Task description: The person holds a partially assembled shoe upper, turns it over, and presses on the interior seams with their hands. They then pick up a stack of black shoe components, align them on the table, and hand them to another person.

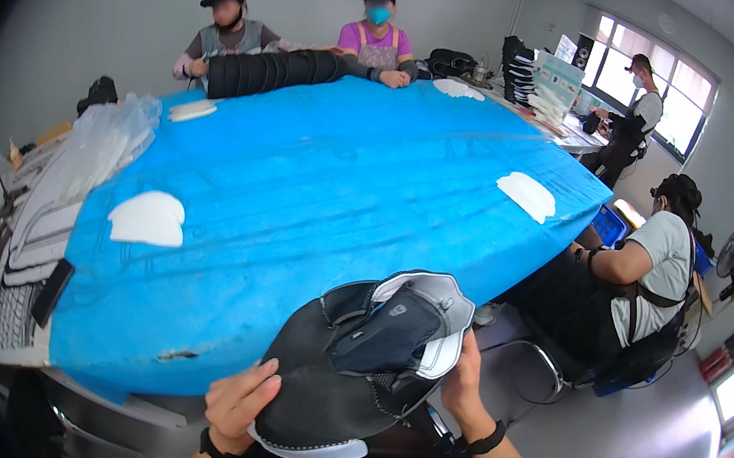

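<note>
Shoe upper: black flat shoe upper with grey-white edging and a dark tongue patch, being held up in both hands, hanging over the near edge of the blue table, just off its surface.
Left hand: left hand is gripping the upper's lower left edge, fingers curled over the black fabric, thumb side hidden behind it. Black wrist strap showing below.
Right hand: right hand is holding the upper's right edge, fingers wrapped behind the material so only the back of the hand is showing; closed on it, how tightly I cannot tell.
White pieces: one white insole-shaped piece is lying on the table, left of the upper; another is lying beyond the upper to the right, near the table's right edge; two more sit at the far end.
Black stack: long row of black pieces is lying at the table's far edge.
People: two people are sitting behind the far edge of the table; one is sitting right of the table; one is standing by the window further back.
Plastic bags: clear bags are piled off the table's left edge.
</note>
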A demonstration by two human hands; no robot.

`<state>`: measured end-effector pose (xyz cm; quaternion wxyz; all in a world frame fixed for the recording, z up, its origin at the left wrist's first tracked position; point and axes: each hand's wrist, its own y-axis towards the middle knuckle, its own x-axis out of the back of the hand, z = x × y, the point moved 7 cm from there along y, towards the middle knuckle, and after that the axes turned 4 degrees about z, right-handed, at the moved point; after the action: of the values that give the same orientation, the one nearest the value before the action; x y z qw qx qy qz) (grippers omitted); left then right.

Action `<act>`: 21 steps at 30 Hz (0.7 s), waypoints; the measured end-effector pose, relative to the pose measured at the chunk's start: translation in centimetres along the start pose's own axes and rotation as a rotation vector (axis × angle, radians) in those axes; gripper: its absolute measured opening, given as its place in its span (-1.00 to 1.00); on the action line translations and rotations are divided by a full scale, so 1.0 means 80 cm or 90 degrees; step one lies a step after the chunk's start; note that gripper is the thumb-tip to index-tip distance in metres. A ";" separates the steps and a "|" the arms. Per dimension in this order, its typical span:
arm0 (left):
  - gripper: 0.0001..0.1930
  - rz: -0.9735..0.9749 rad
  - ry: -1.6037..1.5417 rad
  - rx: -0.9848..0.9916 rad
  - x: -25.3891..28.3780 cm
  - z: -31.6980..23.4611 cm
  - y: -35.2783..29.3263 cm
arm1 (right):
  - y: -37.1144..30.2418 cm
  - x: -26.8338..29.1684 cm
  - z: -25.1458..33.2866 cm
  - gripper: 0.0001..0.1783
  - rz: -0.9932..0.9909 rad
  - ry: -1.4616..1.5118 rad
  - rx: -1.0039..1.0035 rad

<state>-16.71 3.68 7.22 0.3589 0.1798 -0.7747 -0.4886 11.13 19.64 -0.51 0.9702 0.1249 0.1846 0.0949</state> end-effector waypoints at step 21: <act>-0.85 0.255 0.183 -0.146 0.067 -0.058 -0.060 | -0.055 0.008 -0.041 -0.38 0.100 0.200 -0.124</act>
<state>-17.31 -4.80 6.20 0.5728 0.0486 -0.6757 -0.4615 11.04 16.31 -4.91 0.9266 0.0282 0.3131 0.2064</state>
